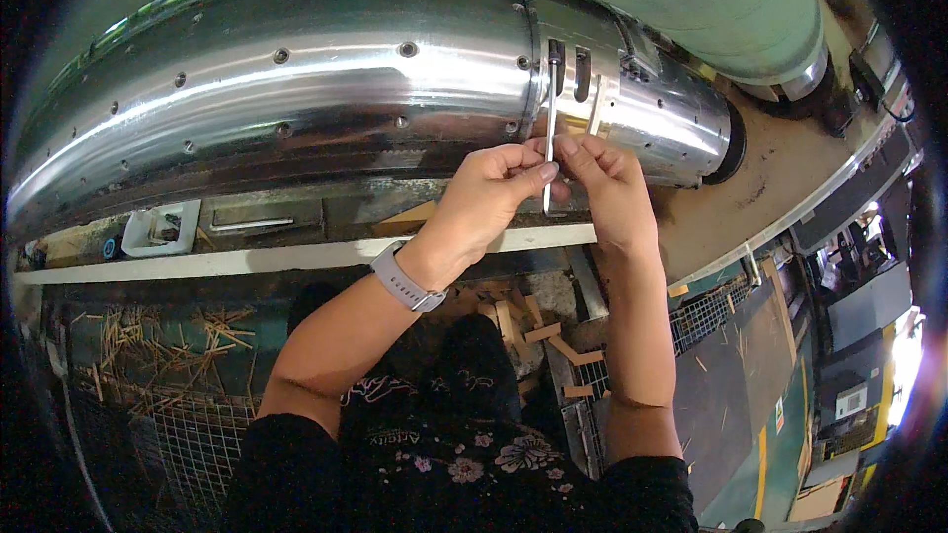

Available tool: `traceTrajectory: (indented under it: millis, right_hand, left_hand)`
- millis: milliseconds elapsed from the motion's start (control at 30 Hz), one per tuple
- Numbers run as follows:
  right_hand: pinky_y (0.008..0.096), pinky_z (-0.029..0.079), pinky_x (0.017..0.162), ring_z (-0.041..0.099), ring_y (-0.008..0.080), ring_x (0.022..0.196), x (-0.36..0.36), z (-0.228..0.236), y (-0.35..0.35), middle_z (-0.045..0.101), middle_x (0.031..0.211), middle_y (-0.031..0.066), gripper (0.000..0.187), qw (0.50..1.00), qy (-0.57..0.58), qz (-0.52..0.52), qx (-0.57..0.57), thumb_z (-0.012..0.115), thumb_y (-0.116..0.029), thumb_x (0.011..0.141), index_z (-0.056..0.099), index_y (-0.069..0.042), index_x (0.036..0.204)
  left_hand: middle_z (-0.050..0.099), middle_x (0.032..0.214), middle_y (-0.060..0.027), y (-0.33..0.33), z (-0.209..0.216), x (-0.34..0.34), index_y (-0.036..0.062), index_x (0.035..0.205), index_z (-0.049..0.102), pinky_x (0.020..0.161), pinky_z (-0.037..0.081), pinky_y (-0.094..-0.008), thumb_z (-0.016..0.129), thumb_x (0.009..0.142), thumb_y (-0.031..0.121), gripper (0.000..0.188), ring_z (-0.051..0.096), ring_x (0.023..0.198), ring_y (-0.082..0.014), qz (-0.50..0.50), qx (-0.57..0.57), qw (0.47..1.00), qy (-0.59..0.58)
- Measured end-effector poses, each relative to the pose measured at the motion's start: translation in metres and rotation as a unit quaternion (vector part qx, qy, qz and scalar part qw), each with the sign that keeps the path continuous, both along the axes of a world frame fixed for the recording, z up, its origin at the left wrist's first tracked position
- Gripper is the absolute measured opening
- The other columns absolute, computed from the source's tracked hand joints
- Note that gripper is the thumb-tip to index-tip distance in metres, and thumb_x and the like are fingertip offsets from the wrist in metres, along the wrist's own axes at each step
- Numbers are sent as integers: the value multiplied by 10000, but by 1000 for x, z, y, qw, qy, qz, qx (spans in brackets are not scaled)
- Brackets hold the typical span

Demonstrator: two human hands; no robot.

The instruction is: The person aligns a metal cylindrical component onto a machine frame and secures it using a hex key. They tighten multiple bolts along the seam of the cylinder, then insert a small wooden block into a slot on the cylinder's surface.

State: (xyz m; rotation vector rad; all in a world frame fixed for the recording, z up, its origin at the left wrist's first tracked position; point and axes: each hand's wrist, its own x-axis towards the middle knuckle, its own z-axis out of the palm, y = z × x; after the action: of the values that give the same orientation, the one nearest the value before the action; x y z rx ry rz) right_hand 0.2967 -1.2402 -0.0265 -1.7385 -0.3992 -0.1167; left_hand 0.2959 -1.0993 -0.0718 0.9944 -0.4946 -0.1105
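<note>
A slim, shiny metal rod-like tool (pixel 549 118) stands almost upright in view, its top end at a slot in the large polished steel roller (pixel 336 64). My left hand (pixel 486 190) pinches the rod near its lower end between thumb and fingers. Close beside it, my right hand (pixel 614 186) has its fingertips closed around the same rod, a little higher up. Whether the tool is a hex key or another wrench cannot be made out. A second dark slot (pixel 583 74) and a pale strip (pixel 595 104) lie just right of the rod. Several screw holes run along the roller.
A pale green roller (pixel 731 10) sits behind at the right. Below the steel roller runs a white ledge (pixel 286 257), with a white plastic tray (pixel 161 228) on the left. Wood scraps (pixel 541 331) and thin offcuts (pixel 178 341) lie lower down over wire mesh.
</note>
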Motion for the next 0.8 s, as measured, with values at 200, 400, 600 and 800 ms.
traceTrajectory:
  millis: [200,400,600,800]
  right_hand:
    - [183,347,503,444,35,568,0,1,0,572,654,-26,217,1000,18,-9,-4,536,-183,919,666,-9,931]
    - [188,380,503,495,48,585,-4,10,10,612,712,16,150,998,33,-44,28,586,-119,882,600,-19,772]
    - [236,439,574,522,89,602,16,-1,2,577,666,38,212,996,-60,-33,49,666,-50,806,500,-31,676]
    - [253,469,657,584,122,721,9,-4,7,598,714,62,218,996,-58,-32,62,626,-54,835,482,-29,673]
  left_hand:
    - [629,916,-15,-2,3,-1,-27,1034,609,812,428,-234,531,920,120,202,573,841,-97,11,37,999,-11]
    - [607,839,-30,-5,3,-9,-45,935,613,699,414,-222,600,881,129,183,535,768,-89,25,23,998,49]
    - [630,846,-64,-5,2,2,-27,884,615,732,442,-238,661,834,111,155,579,796,-112,15,5,998,56]
    - [631,818,-48,-1,-5,-2,-34,897,618,708,450,-238,665,834,129,181,576,767,-103,34,99,994,9]
